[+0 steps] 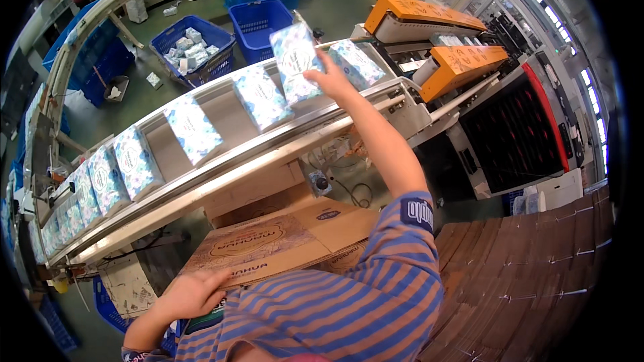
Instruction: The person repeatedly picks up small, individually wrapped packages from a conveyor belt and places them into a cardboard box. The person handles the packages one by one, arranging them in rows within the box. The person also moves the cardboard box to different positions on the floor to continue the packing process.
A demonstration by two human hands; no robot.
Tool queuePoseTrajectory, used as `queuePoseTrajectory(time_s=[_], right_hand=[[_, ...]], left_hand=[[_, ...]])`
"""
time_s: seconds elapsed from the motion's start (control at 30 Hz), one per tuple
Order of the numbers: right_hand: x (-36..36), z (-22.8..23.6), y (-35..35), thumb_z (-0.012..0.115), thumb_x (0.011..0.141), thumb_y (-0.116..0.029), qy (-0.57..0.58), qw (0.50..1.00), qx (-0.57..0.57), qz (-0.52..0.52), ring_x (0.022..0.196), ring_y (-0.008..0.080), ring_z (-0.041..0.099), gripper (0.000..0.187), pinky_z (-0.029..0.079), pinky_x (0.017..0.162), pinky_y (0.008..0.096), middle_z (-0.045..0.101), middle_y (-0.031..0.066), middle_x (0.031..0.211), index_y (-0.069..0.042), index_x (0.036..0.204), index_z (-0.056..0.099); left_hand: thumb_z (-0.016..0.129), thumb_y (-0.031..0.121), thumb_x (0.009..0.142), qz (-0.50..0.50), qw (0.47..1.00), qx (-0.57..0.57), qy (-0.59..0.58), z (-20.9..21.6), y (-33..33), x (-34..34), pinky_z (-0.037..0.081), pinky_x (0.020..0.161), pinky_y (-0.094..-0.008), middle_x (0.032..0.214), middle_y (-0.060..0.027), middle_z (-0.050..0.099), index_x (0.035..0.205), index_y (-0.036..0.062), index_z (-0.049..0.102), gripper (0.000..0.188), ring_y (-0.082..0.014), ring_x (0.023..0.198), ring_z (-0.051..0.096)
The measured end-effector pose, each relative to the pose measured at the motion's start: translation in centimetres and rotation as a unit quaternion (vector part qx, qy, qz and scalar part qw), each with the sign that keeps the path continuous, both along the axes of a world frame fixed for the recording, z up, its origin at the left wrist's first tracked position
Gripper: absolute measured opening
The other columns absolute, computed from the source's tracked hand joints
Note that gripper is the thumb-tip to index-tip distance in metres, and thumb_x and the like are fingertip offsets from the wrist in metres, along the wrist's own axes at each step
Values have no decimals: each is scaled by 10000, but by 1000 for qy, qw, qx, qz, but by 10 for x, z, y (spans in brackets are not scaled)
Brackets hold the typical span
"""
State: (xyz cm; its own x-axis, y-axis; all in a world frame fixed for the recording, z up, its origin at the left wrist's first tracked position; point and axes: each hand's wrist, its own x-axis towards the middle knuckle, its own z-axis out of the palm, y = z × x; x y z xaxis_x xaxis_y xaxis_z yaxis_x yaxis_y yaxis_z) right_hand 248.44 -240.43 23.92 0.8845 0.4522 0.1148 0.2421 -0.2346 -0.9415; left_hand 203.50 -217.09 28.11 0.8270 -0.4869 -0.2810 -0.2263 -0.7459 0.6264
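Observation:
My right hand (330, 78) reaches over the conveyor and grips a tissue pack (293, 53) by its right side. The pack is white with a blue floral print and is tilted up above the belt. To its left a similar tissue pack (261, 100) lies on the belt, and on its right is another pack (355, 64). My left hand (191, 293) rests at the near edge of a brown cardboard box (268, 241), fingers stretched out over the board. The box lies between my body and the conveyor.
More packs line the conveyor (231, 141), crowding together at its left end. An orange-covered machine (463, 67) adjoins its right end. Beyond it stand a blue crate (225, 53) of small packs and another blue crate (258, 10). Flattened cartons (523, 275) are stacked at lower right.

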Motion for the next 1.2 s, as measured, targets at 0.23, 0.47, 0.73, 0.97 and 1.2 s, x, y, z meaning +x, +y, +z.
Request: queuePoseTrajectory(time_s=[0.23,0.47,0.73,0.97,1.2], right_hand=[[-23,0,51,598,805,-421,-49,883,-463,60,1110,338,521,650,418,915,390,538,214,1206,25,1256,455],[-218,79,-43,584,768,-577,-308,850,-337,263,1170,336,462,750,335,965,527,514,160,1252,-23,1261,467],[-215,-14,-57,516,836,-510,-355,859,-363,-64,1207,329,421,617,188,1029,576,493,173,1267,-30,1223,511],[-196,22,-90,477,854,-380,-217,839,-488,107,1203,295,451,471,284,1029,500,488,163,1287,-150,1264,501],[-289,38,-40,505,837,-323,-239,763,-562,214,727,349,622,329,494,666,452,631,173,740,-31,805,653]], left_hand=[[664,164,652,60,959,180,-209,-8,-2,14,415,574,-390,753,-104,558,992,68,559,368,-287,646,545],[648,167,694,231,828,245,-449,-40,22,51,373,786,-398,795,-36,510,1117,119,578,432,-213,765,506],[641,206,723,224,768,252,-545,-80,12,43,239,1003,-474,1180,-40,530,1172,187,573,454,-221,1052,482],[777,288,590,219,793,57,-565,-91,16,42,310,873,-382,663,0,503,686,141,538,296,-187,682,489],[549,404,834,-169,873,-214,-405,-38,26,45,345,566,-387,472,-32,377,483,97,410,486,-258,458,372]])
